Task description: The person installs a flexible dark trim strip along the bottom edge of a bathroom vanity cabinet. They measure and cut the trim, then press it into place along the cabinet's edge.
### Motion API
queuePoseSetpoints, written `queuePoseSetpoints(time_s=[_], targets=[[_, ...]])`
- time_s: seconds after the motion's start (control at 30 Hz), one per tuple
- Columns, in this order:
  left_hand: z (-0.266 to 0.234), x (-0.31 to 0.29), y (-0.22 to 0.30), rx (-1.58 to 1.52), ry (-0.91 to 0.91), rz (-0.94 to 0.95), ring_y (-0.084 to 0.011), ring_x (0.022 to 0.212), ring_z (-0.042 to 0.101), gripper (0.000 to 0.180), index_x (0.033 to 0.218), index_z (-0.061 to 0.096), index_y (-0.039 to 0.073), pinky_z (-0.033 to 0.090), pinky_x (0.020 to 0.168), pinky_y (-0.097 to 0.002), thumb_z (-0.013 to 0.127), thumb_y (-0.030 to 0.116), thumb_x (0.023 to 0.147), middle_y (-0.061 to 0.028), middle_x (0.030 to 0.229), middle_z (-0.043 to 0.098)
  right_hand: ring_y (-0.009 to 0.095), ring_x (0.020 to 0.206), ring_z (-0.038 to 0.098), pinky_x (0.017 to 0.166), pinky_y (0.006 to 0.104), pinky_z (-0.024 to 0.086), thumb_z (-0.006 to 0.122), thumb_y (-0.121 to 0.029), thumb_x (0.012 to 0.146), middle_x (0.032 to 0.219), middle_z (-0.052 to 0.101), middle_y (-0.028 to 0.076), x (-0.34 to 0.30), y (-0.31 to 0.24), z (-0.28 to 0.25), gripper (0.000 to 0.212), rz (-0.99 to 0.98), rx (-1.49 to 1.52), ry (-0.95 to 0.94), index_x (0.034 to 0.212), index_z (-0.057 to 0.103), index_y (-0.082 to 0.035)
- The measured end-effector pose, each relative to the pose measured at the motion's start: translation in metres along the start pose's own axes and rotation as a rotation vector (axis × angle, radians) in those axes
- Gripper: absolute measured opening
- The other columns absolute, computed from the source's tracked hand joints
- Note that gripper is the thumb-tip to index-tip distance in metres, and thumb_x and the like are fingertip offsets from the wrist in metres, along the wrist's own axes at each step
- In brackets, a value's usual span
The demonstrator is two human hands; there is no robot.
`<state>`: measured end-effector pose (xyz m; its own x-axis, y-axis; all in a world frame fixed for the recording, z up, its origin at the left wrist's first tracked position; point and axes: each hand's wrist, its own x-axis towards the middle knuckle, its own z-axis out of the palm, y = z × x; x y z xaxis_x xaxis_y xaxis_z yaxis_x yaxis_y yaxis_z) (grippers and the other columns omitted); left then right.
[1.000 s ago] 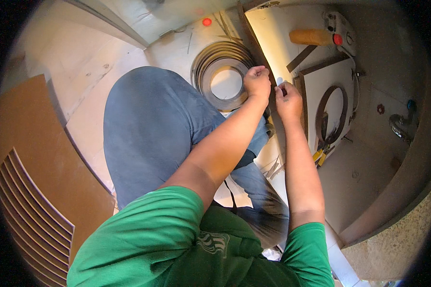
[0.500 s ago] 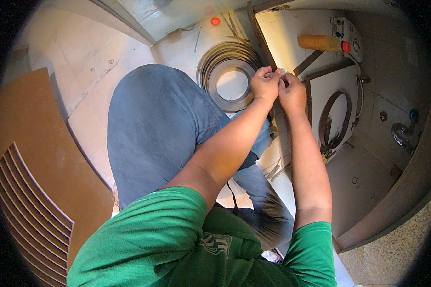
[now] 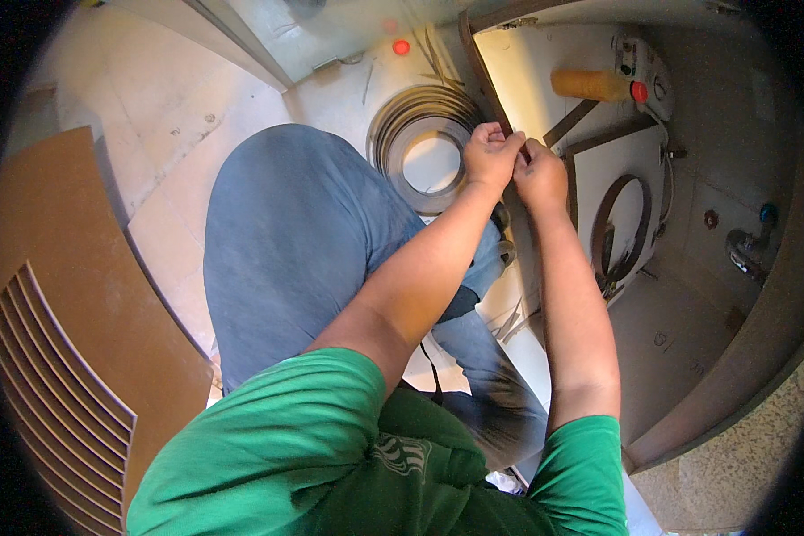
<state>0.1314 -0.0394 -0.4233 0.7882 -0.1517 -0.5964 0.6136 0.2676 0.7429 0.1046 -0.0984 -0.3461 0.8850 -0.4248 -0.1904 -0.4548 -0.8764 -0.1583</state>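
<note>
Left hand (image 3: 493,157) and right hand (image 3: 542,177) close together at the cabinet edge (image 3: 483,76) — whether clamped on anything, I cannot tell. The coil (image 3: 397,147) lies beside the left hand — a slip could scrape either hand.

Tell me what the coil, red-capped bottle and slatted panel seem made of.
Coil: probably thin plastic edging, brownish, slight sheen, wound in smooth layers.
Bottle: likely plastic, smooth amber, judging by its shape and red cap.
Slatted panel: perhaps fibreboard, matt brown, its face even and grainless.
</note>
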Motion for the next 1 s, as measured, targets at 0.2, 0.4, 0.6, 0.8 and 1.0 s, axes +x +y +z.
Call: queuePoseSetpoints(time_s=[0.2,0.4,0.6,0.8,1.0], targets=[[0.004,0.026,0.019,-0.427,0.115,-0.216,-0.0121,0.074,0.056,0.010,0.099,0.064,0.005,0.049,0.062,-0.0270,0.060,0.012,0.093,-0.0014,0.086,0.060,0.042,0.082,0.063,0.072,0.0513,0.050,0.065,-0.017,0.082,0.085,0.065,0.021,0.002,0.002,0.003,0.016,0.003,-0.030,0.003,0.087,0.060,-0.003],[0.003,0.037,0.035,-0.500,0.107,-0.327,-0.0124,0.076,0.055,0.010,0.101,0.063,0.008,0.046,0.062,-0.0269,0.060,0.013,0.093,-0.0013,0.088,0.060,0.042,0.081,0.064,0.072,0.0501,0.050,0.066,-0.016,0.081,0.086,0.065,0.022,0.002,0.000,0.000,0.016,0.007,-0.022,-0.010,0.088,0.061,-0.003],[0.003,0.035,0.035,-0.508,0.113,-0.337,-0.0127,0.076,0.055,0.011,0.101,0.062,0.008,0.046,0.061,-0.0275,0.060,0.016,0.093,-0.0016,0.088,0.060,0.040,0.080,0.065,0.071,0.0450,0.052,0.069,-0.020,0.081,0.087,0.067,0.021,0.010,-0.005,-0.007,0.019,0.097,0.179,0.000,0.088,0.065,-0.003],[0.003,0.041,0.028,-0.483,0.129,-0.288,-0.0125,0.072,0.055,0.012,0.101,0.063,0.008,0.046,0.060,-0.0273,0.061,0.014,0.092,-0.0007,0.083,0.061,0.037,0.081,0.066,0.074,0.0413,0.051,0.067,-0.018,0.082,0.085,0.066,0.021,0.043,-0.017,0.005,0.016,0.062,0.332,0.068,0.090,0.067,-0.004],[0.000,0.041,0.028,-0.451,0.105,-0.303,-0.0115,0.069,0.055,0.011,0.101,0.063,0.007,0.047,0.059,-0.0268,0.060,0.012,0.091,-0.0005,0.081,0.061,0.016,0.066,0.058,0.062,0.0293,0.046,0.063,-0.009,0.086,0.073,0.063,0.007,0.057,-0.017,0.005,0.008,0.292,0.740,0.167,0.088,0.066,-0.001]])
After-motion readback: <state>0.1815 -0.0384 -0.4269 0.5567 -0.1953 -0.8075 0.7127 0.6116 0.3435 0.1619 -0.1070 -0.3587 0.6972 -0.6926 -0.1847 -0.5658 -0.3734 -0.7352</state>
